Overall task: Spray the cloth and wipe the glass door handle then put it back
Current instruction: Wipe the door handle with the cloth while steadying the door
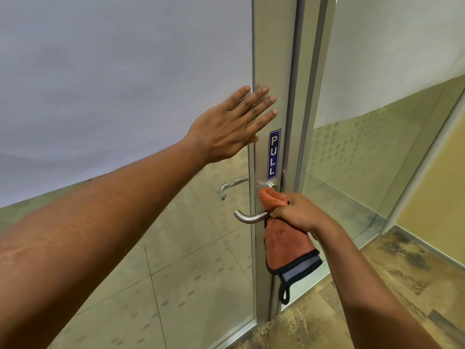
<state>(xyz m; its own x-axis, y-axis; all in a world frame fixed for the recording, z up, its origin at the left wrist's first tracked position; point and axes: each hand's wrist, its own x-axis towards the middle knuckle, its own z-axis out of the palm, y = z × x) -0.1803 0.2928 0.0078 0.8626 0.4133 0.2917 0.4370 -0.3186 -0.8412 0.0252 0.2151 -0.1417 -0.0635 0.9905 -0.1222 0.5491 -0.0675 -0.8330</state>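
Note:
An orange cloth [284,245] with a black trim, a grey side and a hanging loop is gripped in my right hand [299,212]. Its bunched top end presses against the round base of the steel lever handle [249,217] on the glass door's metal frame [274,71]. The rest of the cloth hangs down below my fist. My left hand [231,124] lies flat with fingers spread against the frosted glass and the frame edge, above a blue PULL sticker [274,153]. No spray bottle is in view.
A second handle [230,187] shows through the glass on the door's far side. To the right stands a fixed glass panel [372,147] in a metal frame. Mottled brown flooring [377,285] lies under my right arm, with tiled floor beyond the glass.

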